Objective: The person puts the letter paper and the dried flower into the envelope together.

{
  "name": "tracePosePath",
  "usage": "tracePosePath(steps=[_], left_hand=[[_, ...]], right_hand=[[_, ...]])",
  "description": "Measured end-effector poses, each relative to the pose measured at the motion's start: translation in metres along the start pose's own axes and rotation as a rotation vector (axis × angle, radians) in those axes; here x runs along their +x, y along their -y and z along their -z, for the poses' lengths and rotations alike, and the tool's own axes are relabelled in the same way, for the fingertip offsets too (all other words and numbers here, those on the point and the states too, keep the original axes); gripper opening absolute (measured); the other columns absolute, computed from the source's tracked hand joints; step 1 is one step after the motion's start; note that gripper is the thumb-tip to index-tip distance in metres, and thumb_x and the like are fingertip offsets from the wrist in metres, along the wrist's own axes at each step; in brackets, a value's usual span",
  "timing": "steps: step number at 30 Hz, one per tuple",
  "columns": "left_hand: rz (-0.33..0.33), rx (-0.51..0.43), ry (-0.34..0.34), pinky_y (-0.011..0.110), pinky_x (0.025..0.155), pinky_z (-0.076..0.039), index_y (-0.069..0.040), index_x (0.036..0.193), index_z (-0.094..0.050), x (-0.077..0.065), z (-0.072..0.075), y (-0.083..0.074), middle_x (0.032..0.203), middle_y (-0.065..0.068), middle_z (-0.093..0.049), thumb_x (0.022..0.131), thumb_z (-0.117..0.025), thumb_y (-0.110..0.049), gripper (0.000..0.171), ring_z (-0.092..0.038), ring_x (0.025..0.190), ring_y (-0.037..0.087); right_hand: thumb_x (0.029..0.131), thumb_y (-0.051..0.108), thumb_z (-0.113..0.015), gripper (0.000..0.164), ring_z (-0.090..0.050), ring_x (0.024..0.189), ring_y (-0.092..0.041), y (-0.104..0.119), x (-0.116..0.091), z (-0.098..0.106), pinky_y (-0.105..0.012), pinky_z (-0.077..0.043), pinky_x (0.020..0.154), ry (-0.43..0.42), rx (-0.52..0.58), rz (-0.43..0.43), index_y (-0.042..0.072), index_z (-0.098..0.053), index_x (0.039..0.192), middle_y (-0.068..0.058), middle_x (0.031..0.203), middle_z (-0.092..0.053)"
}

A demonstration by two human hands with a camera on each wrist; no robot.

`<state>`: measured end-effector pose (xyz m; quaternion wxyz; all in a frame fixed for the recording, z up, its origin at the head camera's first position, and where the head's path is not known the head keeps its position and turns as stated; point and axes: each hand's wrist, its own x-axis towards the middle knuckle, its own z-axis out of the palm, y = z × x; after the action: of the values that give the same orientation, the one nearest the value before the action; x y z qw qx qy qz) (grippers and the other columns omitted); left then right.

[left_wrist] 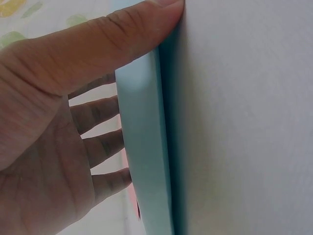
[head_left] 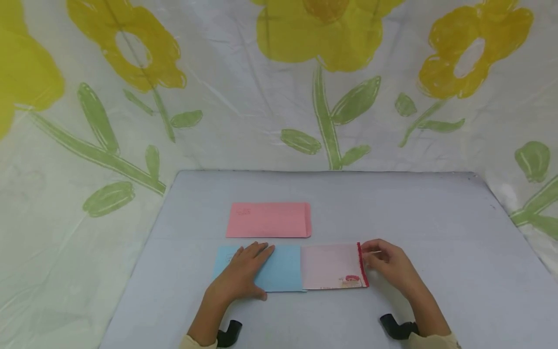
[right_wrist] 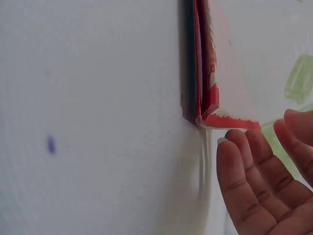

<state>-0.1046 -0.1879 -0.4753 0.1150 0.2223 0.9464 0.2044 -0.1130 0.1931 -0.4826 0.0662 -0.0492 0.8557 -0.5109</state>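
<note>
Rests wide-spread left grip on flat light-blue paper envelope on smooth grey counter, touches red-edged pale-pink paper packet jutting from it with loosely parted right grip, before wrinkled yellow-flowered sheeting.

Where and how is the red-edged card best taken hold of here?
Likely best pinched top and bottom at its red edge, from the right: the card lies nearly flat, its left end out of sight at the blue envelope, which the left hand partly covers, while the red edge juts out beside the right hand.
</note>
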Motion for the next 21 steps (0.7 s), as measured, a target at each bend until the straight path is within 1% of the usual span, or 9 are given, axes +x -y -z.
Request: tracePosePath(steps=[3, 8, 15, 21], left_hand=[[-0.004, -0.006, 0.001, 0.062, 0.115, -0.023, -0.007, 0.150, -0.045, -0.001, 0.000, 0.000, 0.152, 0.014, -0.044, 0.056, -0.100, -0.026, 0.111, -0.033, 0.143, 0.037], [-0.008, -0.008, 0.004, 0.061, 0.115, -0.022, -0.007, 0.151, -0.044, 0.000, 0.000, 0.001, 0.152, 0.014, -0.043, 0.056, -0.100, -0.026, 0.112, -0.033, 0.143, 0.036], [-0.012, -0.012, -0.003, 0.062, 0.115, -0.023, -0.007, 0.151, -0.044, 0.000, 0.000, 0.001, 0.152, 0.014, -0.043, 0.056, -0.101, -0.026, 0.112, -0.033, 0.143, 0.037], [-0.010, -0.017, -0.005, 0.062, 0.115, -0.022, -0.007, 0.151, -0.044, 0.000, -0.001, 0.002, 0.152, 0.014, -0.043, 0.056, -0.101, -0.025, 0.112, -0.033, 0.143, 0.037]], right_hand=[[0.096, 0.008, -0.067, 0.023, -0.070, 0.090, -0.022, 0.001, -0.004, -0.001, -0.024, -0.058, 0.075, 0.014, 0.044, -0.003, 0.002, -0.064, 0.119, -0.018, 0.117, -0.065], [0.098, 0.012, -0.066, 0.026, -0.071, 0.090, -0.021, 0.002, -0.010, -0.003, -0.024, -0.057, 0.076, 0.013, 0.061, -0.014, 0.002, -0.064, 0.122, -0.020, 0.124, -0.064], [0.099, 0.010, -0.064, 0.027, -0.070, 0.097, -0.023, -0.002, -0.015, -0.007, -0.028, -0.059, 0.077, 0.026, 0.150, -0.023, -0.001, -0.063, 0.124, -0.021, 0.127, -0.061], [0.098, 0.013, -0.066, 0.028, -0.069, 0.098, -0.022, -0.003, -0.016, -0.012, -0.030, -0.059, 0.077, 0.028, 0.169, -0.015, 0.000, -0.064, 0.122, -0.021, 0.127, -0.061]])
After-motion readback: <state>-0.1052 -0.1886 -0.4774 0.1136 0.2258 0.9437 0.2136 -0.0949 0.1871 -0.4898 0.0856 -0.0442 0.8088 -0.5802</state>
